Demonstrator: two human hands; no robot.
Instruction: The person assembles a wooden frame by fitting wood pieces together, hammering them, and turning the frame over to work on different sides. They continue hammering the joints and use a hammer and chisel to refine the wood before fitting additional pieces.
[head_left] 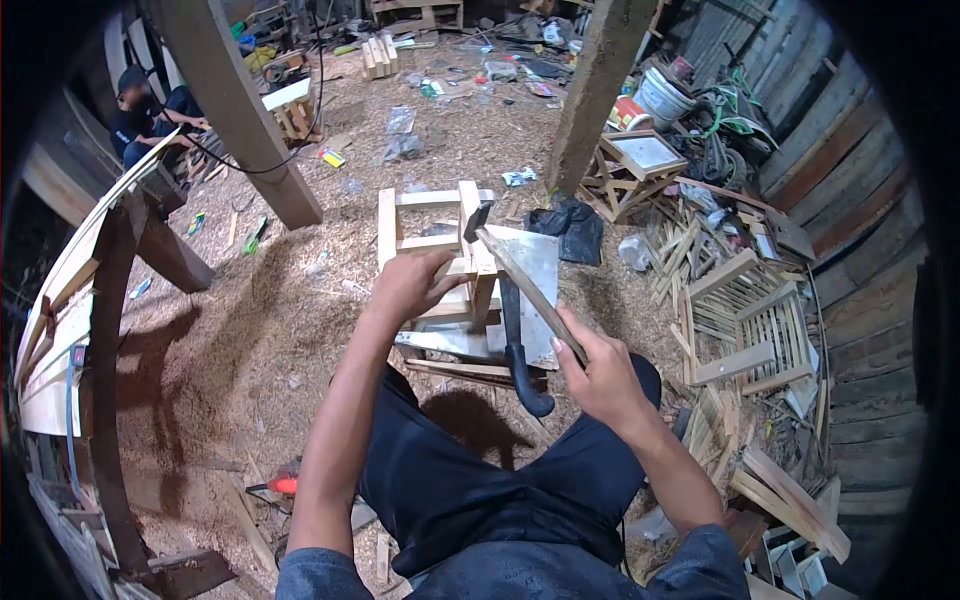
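Observation:
My right hand [600, 370] is closed round the wooden handle of a hammer [525, 288], whose dark head lies over the top of a small wooden frame [388, 228]. At the near side of that frame, my left hand [410, 285] rests with its fingers bent against the wood; whether it grips a piece is hidden. Beneath the frame is a pale board [530, 255]. A saw with a dark curved handle [525, 380] leans beside it, below the hammer.
Wooden posts [585, 100] rise ahead and to the left. A person [140, 120] sits at the far left behind a long bench [70, 290]. Slatted wooden pieces [745, 320] and offcuts lie at the right. A black bag [570, 230] lies beyond the board.

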